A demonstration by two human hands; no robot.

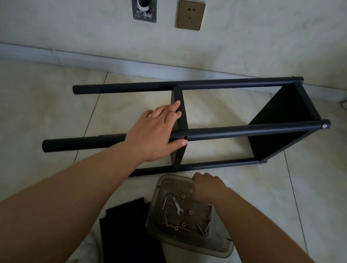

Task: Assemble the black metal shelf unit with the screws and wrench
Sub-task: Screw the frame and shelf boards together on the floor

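A: Status, shelf assy?

B: Black metal shelf unit (245,132) lies on its side on the pale tiled floor (28,101), partly built. Far-end black panel (284,121) sits between the round black tubes, w/ a silver screw head (324,126) showing at the near tube's tip. So that end looks fastened, as far as I can see.

A: Mid shelf?

B: Narrow black middle panel (181,110) is in place between the tubes. Left hand (156,133) rests over it and the near tube, fingers (177,106) straight and spread, thumb under the tube. Just beside the thumb tip: an open screw hole (185,137), no screw in it. Judged not yet fixed.

A: Right hand?

B: Right hand (207,187) is at the far rim of the clear smoky plastic tray (220,251); fingers curled down into it, can't tell if they pinch anything. Small silver wrench (177,207) and loose silver screws (201,229) lie in the tray nearer the person than those fingers.

A: Left to do?

B: Screw mid panel, tighten w/ wrench. One more flat black panel (129,240) lies loose on the floor left of the tray, unmounted. Est. roughly halfway.
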